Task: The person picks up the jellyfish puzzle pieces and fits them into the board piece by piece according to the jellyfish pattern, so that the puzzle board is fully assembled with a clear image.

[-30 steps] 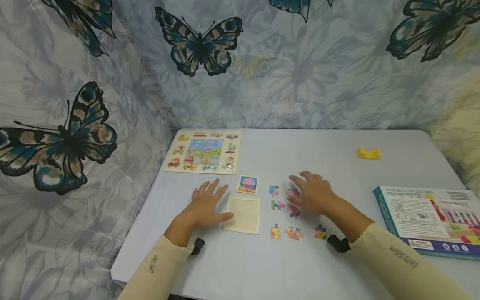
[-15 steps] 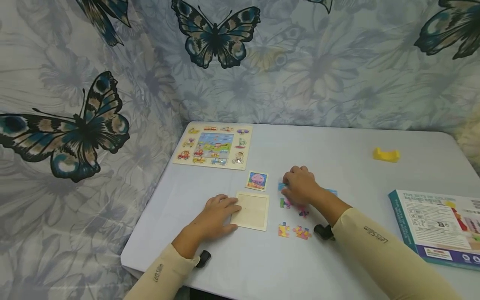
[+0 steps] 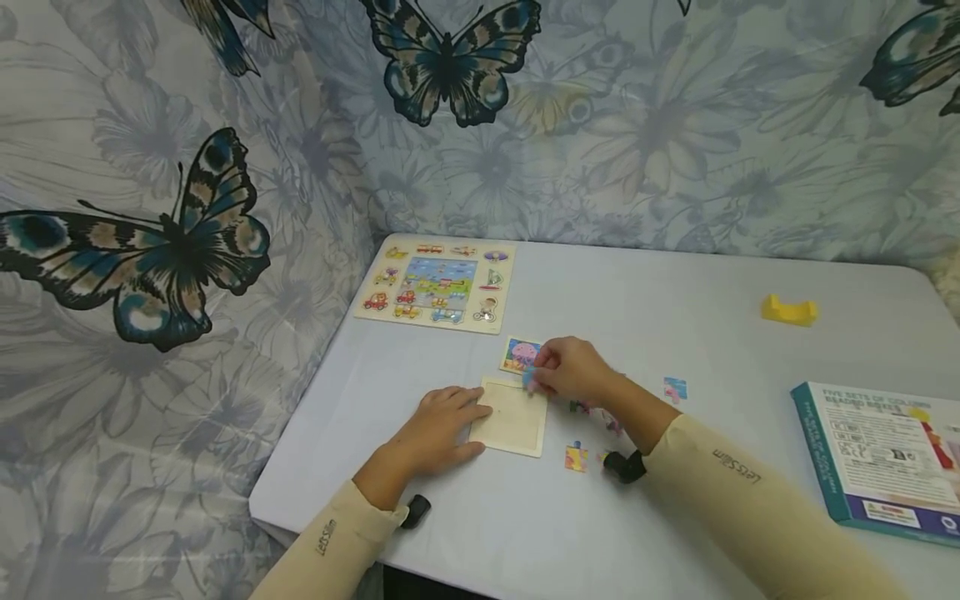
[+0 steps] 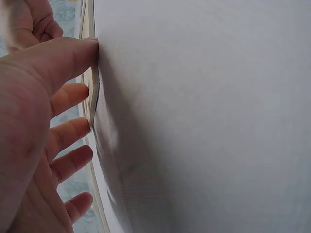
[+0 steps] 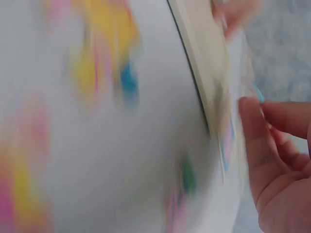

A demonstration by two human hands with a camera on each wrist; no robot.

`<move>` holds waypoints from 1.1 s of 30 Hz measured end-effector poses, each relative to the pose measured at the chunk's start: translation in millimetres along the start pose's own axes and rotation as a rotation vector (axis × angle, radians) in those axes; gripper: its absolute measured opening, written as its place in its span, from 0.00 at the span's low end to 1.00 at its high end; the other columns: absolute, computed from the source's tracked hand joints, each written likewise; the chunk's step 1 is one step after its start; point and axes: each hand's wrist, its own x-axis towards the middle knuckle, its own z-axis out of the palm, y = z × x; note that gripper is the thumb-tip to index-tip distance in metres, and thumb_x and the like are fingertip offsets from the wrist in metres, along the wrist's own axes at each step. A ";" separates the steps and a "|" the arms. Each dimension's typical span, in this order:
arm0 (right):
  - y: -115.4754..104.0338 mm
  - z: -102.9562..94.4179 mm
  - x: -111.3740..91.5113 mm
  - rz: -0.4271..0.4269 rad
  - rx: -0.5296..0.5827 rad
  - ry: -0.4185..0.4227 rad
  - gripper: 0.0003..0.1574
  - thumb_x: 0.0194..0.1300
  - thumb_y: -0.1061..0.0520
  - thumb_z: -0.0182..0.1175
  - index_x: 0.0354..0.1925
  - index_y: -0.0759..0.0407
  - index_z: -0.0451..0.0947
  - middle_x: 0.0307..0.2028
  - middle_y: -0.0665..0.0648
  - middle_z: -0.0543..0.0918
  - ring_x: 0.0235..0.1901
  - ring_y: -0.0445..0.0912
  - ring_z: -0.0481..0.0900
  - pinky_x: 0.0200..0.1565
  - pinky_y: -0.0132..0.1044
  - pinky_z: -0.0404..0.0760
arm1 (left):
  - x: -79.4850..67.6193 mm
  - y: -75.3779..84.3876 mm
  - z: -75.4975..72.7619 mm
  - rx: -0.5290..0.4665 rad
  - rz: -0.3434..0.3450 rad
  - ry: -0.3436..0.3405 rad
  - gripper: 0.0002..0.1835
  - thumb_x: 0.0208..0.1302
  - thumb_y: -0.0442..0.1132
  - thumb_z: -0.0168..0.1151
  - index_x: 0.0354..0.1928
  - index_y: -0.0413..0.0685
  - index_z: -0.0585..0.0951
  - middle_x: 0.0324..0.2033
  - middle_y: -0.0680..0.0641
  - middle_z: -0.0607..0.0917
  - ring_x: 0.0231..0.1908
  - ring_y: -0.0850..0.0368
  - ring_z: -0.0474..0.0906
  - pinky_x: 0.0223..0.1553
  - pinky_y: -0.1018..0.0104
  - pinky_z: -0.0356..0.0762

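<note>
My right hand (image 3: 576, 371) pinches a blue jigsaw puzzle piece (image 3: 528, 377) between thumb and fingertips, over the far right corner of a shallow wooden puzzle tray (image 3: 509, 421). In the right wrist view only a thin blue edge of that piece shows above the fingertips. My left hand (image 3: 442, 427) lies at the tray's left side, its fingers loosely extended and touching the rim. The left wrist view shows the thumb (image 4: 73, 56) against the tray's edge. A small card with a pink sea creature (image 3: 519, 353) lies behind the tray, partly covered by the right hand.
More jigsaw pieces lie right of the tray, among them a yellow one (image 3: 576, 457) and a blue-pink one (image 3: 676, 389); the right forearm hides some. A vehicle picture board (image 3: 435, 283) is at the back left. A yellow block (image 3: 789, 311) and a flat box (image 3: 885, 458) are on the right.
My right hand has come down onto the pieces, picked up a blue one and carried it left to the tray. My left hand has moved onto the tray's left rim. The head view has shifted.
</note>
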 end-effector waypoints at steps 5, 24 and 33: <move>-19.1 31.5 8.1 -0.013 -0.016 -0.027 0.06 0.67 0.57 0.67 0.35 0.58 0.82 0.30 0.54 0.82 0.29 0.45 0.79 0.31 0.33 0.79 | 2.1 2.0 -4.7 0.005 0.003 0.000 0.32 0.68 0.58 0.65 0.71 0.61 0.74 0.75 0.53 0.68 0.74 0.50 0.62 0.74 0.46 0.57; -30.9 51.9 28.4 -0.070 -0.305 0.050 0.15 0.56 0.48 0.77 0.28 0.53 0.82 0.28 0.49 0.80 0.30 0.44 0.75 0.36 0.36 0.76 | 6.5 5.8 -14.0 0.042 -0.021 -0.065 0.40 0.65 0.58 0.67 0.76 0.56 0.68 0.72 0.50 0.68 0.72 0.49 0.62 0.73 0.44 0.57; -24.6 20.8 16.3 -0.142 -0.343 0.027 0.07 0.63 0.52 0.72 0.35 0.54 0.85 0.30 0.49 0.81 0.32 0.44 0.75 0.38 0.38 0.77 | 11.8 7.0 -17.8 0.075 -0.023 -0.079 0.42 0.63 0.60 0.68 0.76 0.57 0.68 0.71 0.52 0.69 0.72 0.49 0.63 0.73 0.45 0.58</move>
